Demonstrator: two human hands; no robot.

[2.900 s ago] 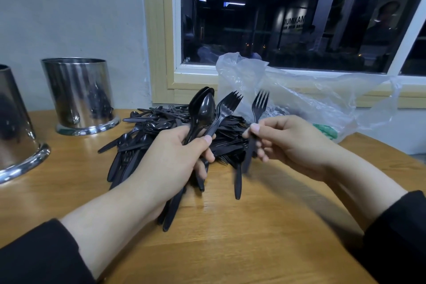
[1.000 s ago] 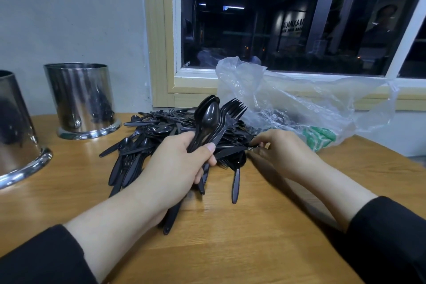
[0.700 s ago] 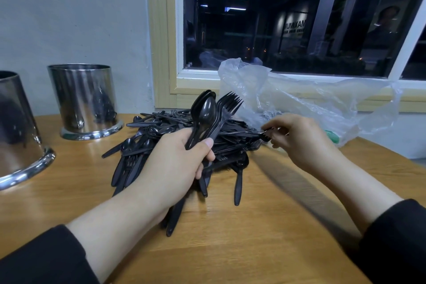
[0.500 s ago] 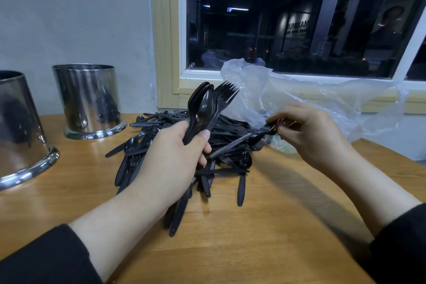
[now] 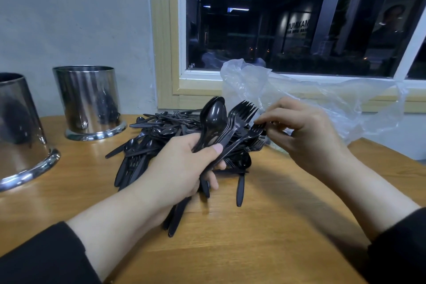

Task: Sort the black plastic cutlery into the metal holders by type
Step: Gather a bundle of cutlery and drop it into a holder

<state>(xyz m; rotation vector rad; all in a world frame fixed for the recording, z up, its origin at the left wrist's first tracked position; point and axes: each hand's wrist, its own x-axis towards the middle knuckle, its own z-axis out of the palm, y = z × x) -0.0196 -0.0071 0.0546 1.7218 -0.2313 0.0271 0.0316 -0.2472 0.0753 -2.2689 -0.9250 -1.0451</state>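
Head view. The left hand (image 5: 184,168) is clenched around a bundle of black plastic spoons (image 5: 213,120) and black plastic forks (image 5: 241,113), heads raised and fanned, handles projecting below the palm toward the near side. The thumb presses across the front of the bundle.

The right hand (image 5: 302,131) pinches the tined head of a single black plastic fork (image 5: 254,130) between thumb and fingers. This fork's handle runs down and left, into the left hand's grip.

Behind and beneath both hands, a loose pile of black plastic cutlery (image 5: 149,140) lies on the round wooden table (image 5: 253,249).

Two shiny cylindrical metal holders stand at the left: the far metal holder (image 5: 87,101) near the wall, and the near metal holder (image 5: 18,131) at the left edge, partly out of frame. Their contents cannot be determined.

A crumpled clear plastic bag (image 5: 322,101) lies on the table at the right, against the window frame (image 5: 163,53).
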